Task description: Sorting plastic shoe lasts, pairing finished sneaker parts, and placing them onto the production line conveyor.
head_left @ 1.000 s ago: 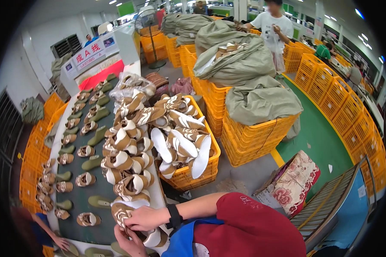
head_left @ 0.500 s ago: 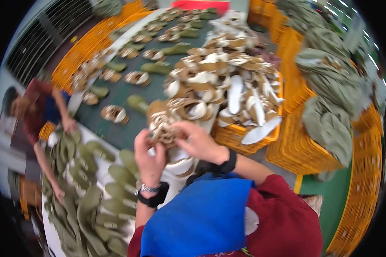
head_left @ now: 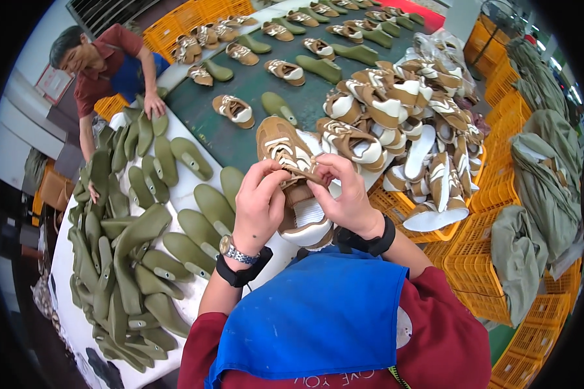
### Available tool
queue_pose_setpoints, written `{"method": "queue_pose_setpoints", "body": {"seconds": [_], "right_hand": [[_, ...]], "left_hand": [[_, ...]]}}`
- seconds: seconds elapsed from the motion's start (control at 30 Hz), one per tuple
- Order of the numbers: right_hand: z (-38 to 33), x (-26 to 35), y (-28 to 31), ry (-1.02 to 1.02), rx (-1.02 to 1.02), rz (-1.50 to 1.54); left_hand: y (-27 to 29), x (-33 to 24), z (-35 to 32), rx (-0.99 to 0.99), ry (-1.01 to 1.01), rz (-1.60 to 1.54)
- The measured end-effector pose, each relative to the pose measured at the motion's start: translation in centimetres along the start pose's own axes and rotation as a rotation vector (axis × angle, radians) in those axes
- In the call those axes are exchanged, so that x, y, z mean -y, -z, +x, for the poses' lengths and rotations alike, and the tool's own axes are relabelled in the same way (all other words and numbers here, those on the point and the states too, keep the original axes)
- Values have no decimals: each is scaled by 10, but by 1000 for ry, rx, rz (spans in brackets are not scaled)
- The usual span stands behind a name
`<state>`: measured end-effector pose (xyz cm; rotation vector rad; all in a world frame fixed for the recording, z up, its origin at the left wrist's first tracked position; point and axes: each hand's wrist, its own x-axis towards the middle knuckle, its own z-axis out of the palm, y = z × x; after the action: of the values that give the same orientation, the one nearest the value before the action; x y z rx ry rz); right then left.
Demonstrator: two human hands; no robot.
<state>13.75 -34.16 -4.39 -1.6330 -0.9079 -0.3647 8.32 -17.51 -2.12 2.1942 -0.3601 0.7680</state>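
Note:
A brown and white lace-up sneaker [head_left: 274,136] is in front of me, toe pointing away, its heel close to my blue apron. My left hand [head_left: 258,202] is closed, thumb and fingertips pinching the sneaker at the left of its tongue and lace area. From the other side my right hand [head_left: 348,193] pinches the tongue's right edge. Both hands meet over the shoe's opening, where a white lining shows behind them. The fingers partly cover the lower laces.
Many olive-green shoe lasts [head_left: 204,206] cover the white table [head_left: 191,188] at left, where a co-worker's hand [head_left: 154,105] rests. Sneakers and lasts stand in rows on the dark green surface [head_left: 201,123]. Piled sneakers [head_left: 386,97] and orange crates [head_left: 464,259] stand at right.
The view has swung, so the table and the co-worker appear higher and further right. Both hands still grip the sneaker, now with fingertips at the tongue; its toe and lining show more.

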Motion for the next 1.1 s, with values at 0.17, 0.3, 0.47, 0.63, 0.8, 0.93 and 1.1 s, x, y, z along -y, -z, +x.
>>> {"method": "queue_pose_setpoints", "body": {"seconds": [0.17, 0.3, 0.47, 0.63, 0.8, 0.93, 1.1], "right_hand": [[14, 8, -15, 131, 60, -41], [17, 8, -18, 39, 104, 56], [22, -22, -14, -321, -28, 346], [12, -34, -24, -292, 149, 164], [6, -36, -35, -318, 267, 58], [2, -42, -37, -247, 310, 1], [8, -46, -36, -246, 316, 34]], "left_hand": [[17, -2, -1, 6, 116, -143], [27, 2, -1, 89, 89, -51], [20, 13, -10, 146, 127, -247], [5, 19, -18, 186, 33, 196], [-14, 28, -29, 256, 97, 503], [-17, 48, -34, 97, -47, 449], [-14, 59, -34, 44, 122, 370]]}}
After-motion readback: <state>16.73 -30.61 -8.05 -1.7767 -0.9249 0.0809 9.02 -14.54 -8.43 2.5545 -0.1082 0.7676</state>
